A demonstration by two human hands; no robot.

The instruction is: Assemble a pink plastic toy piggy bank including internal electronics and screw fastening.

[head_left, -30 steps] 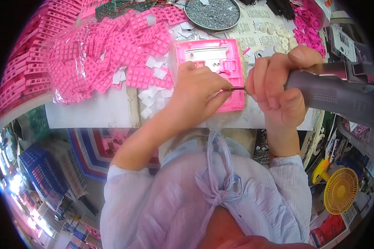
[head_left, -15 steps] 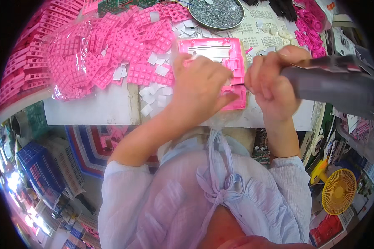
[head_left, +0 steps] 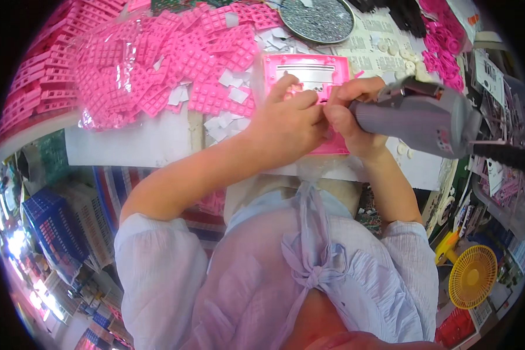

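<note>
You are pinning the pink panel (head_left: 309, 76) on the table (head_left: 128, 143) with your left hand (head_left: 286, 119), fingers spread, while your right hand (head_left: 353, 114), fingers closed, is gripping the grey electric screwdriver (head_left: 420, 119), whose bit may be slipping and gouging plastic

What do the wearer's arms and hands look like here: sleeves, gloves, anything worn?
Both hands are bare: no gloves on the left hand or the right hand, and no rings or watch that can be made out. The forearms are uncovered. Loose, crinkled pale lilac sleeves end near the elbows.
</note>
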